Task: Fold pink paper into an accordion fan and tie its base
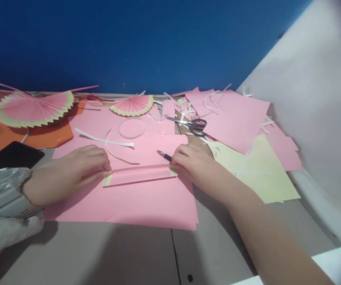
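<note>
A folded strip of pink paper with pale yellow ends (139, 175) lies across a large pink sheet (129, 198). My left hand (72, 168) rests knuckles up, its fingertips pressed on the strip's left end. My right hand (192, 162) pinches the strip's right end with curled fingers. A dark pen (163, 155) pokes out from under the right hand's fingers; whether the hand grips it is unclear.
Scissors (192, 124) lie behind on pink sheets. Two pleated pink fans with yellow edges (34, 109) (131, 105) sit at the back, one on orange paper (40, 136). Yellow sheets (259, 170) lie right. A dark phone (12, 156) is left. White paper strips are scattered. A blue wall rises behind.
</note>
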Demonstrator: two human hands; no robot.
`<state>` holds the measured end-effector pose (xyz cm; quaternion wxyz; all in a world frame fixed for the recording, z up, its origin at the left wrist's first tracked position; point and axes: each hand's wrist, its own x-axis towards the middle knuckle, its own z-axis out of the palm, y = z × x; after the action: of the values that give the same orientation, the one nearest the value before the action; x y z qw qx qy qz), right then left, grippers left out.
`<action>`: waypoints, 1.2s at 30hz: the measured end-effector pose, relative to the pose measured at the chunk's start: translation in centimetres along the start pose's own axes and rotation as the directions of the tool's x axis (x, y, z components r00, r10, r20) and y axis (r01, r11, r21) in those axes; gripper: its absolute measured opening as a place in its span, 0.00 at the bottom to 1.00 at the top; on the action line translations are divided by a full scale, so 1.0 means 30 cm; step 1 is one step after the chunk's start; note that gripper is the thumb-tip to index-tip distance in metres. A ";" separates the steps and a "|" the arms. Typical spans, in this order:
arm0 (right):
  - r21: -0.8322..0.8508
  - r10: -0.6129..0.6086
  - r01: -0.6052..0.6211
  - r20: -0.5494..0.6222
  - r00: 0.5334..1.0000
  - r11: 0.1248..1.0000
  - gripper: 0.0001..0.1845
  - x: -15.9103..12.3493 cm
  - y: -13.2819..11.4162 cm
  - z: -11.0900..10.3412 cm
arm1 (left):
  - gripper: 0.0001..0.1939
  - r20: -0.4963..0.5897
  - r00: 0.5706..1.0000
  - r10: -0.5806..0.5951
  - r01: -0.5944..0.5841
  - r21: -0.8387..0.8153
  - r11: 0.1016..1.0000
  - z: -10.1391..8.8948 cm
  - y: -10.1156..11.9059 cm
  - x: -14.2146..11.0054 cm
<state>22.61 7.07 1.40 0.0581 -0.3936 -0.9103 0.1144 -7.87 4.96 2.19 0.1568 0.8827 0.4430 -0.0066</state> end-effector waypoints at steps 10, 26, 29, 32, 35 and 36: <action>-0.117 -0.063 0.063 0.002 0.998 0.991 0.06 0.003 0.009 -0.002 | 0.13 -0.070 0.996 0.061 -0.055 0.077 0.995 0.002 -0.002 0.004; -0.032 -0.105 0.104 -0.061 0.993 0.994 0.09 0.014 -0.054 0.047 | 0.12 -0.250 0.968 0.016 -0.002 0.058 0.998 0.131 0.159 0.069; -0.017 -0.192 0.192 -0.022 0.981 0.981 0.06 0.012 -0.063 0.070 | 0.10 -0.311 0.942 0.127 -0.067 0.195 0.978 0.151 0.176 0.071; 0.004 -0.231 0.231 0.001 0.973 0.973 0.05 0.012 -0.063 0.085 | 0.07 -0.349 0.920 0.180 -0.099 0.239 0.966 0.160 0.180 0.071; 0.016 -0.232 0.232 0.002 0.973 0.973 0.05 0.015 -0.065 0.090 | 0.03 -0.357 0.910 0.209 -0.118 0.261 0.958 0.161 0.179 0.071; 0.014 -0.228 0.228 0.003 0.974 0.973 0.04 0.017 -0.068 0.091 | 0.02 -0.351 0.911 0.216 -0.125 0.265 0.956 0.161 0.179 0.071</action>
<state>20.29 5.63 -0.71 0.0716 -0.2857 -0.9488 0.1142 -1.75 2.27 -1.27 -0.0373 0.9153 0.3815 0.1239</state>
